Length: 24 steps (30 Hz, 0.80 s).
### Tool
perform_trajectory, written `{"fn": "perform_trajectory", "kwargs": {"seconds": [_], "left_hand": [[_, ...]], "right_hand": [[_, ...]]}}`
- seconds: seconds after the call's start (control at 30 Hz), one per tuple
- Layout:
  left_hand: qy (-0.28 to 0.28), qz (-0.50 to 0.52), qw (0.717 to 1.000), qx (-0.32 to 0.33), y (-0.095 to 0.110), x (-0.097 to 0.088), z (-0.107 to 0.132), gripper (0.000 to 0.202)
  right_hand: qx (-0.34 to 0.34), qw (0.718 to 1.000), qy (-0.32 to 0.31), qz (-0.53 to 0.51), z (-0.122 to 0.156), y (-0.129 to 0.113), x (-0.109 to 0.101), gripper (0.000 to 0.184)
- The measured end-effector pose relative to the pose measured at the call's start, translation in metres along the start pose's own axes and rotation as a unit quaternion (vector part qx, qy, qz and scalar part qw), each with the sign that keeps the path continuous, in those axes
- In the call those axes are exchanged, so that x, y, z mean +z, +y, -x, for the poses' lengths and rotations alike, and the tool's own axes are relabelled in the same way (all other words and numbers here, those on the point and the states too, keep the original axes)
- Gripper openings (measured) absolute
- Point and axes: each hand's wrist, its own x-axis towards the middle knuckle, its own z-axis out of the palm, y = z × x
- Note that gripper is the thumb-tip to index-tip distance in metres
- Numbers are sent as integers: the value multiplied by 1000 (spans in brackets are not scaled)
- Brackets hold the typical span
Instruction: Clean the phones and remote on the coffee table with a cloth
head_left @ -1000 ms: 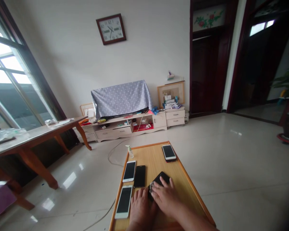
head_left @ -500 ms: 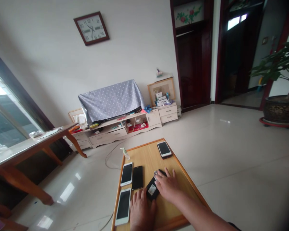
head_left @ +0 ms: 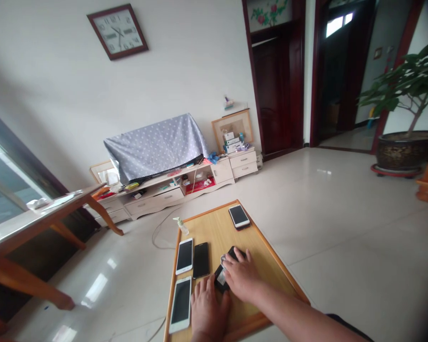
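A black phone (head_left: 220, 284) with a whitish label lies aslant on a wooden-topped table (head_left: 214, 223), partly covered by my hands. My right hand (head_left: 243, 275) rests over its upper part, fingers spread and pressing a small crumpled white wipe (head_left: 223, 259) onto the surface. At the lower end, my left hand (head_left: 209, 304) holds the phone between thumb and index finger, its other fingers lying on the tabletop. Left of it are another black phone (head_left: 201, 260), a white phone (head_left: 184, 256) and a larger white phone (head_left: 180, 304) beside my left hand.
A small pump bottle (head_left: 182, 226) stands at the table's far left corner. Near the far right corner lies a white phone (head_left: 239, 216) atop something dark. Beyond are a cabinet (head_left: 153, 204) with a cloth-covered object, a side table (head_left: 53, 209) and a potted plant (head_left: 401, 152).
My right hand has slid slightly down and left along the black phone with the wipe, covering more of the label. My left hand stays at the lower end. The view has shifted a little.
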Motion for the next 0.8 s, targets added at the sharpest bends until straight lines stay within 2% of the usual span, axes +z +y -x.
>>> {"fn": "perform_trajectory", "kwargs": {"seconds": [0.13, 0.33, 0.53, 0.6, 0.7, 0.73, 0.8], "left_hand": [[-10, 0, 1000, 5, 1, -3, 0, 61], [-16, -7, 1000, -5, 3, -5, 0, 60], [-14, 1, 1000, 6, 2, -4, 0, 55], [-10, 3, 1000, 6, 3, -5, 1, 57], [-11, -6, 1000, -2, 5, -7, 2, 59], [-16, -11, 1000, -4, 6, -8, 2, 59], [-27, -19, 999, -6, 6, -10, 1, 59]], "right_hand": [[-57, 998, -9, -19, 5, -5, 8, 51], [45, 999, 15, 4, -3, 4, -3, 51], [-81, 996, -20, -25, 10, -5, 7, 52], [-51, 998, -15, -17, 8, 0, 2, 52], [31, 999, 6, 9, 4, 9, -8, 51], [38, 999, 8, 14, 4, 10, -8, 52], [11, 1000, 3, 12, 10, 8, -5, 53]]}}
